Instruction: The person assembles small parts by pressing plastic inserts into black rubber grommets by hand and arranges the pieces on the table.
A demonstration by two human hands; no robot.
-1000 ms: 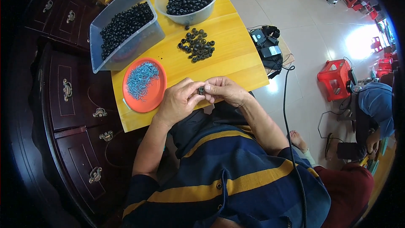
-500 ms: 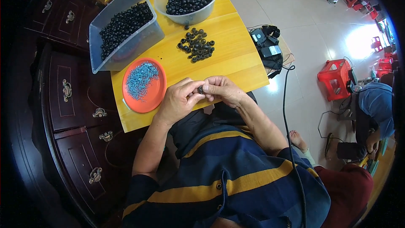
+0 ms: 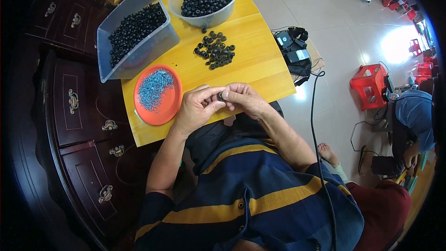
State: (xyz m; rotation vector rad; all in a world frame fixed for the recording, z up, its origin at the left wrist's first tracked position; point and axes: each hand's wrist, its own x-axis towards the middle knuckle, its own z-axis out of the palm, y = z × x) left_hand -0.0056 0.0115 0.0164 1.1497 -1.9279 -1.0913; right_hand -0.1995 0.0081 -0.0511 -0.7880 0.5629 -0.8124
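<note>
Close together over the table's near edge, my left hand [image 3: 193, 109] and my right hand [image 3: 248, 101] pinch one small black ring-shaped part [image 3: 220, 96] between thumbs and fingertips. The fingers cover most of it, so anything else in them is hidden. Left of my left hand lies an orange-red plate [image 3: 174, 103] with a heap of small blue-silver metallic pieces [image 3: 154, 89], too fine to tell apart. Beyond my hands, a loose cluster of black ring-shaped parts [image 3: 215, 52] is spread on the yellow table [image 3: 258, 60].
A clear rectangular bin [image 3: 155, 46] and a round clear tub [image 3: 211, 20], both holding many black parts, stand at the back. Dark drawers [image 3: 76, 97] flank the left. Electronic boxes [image 3: 297, 56] with a black cable sit at right; beyond are a red stool [image 3: 368, 86] and another person [image 3: 413, 116].
Both hands stay together in nearly the same place. The fingertips have shifted slightly around the black part. The table and its contents appear a little further left.
</note>
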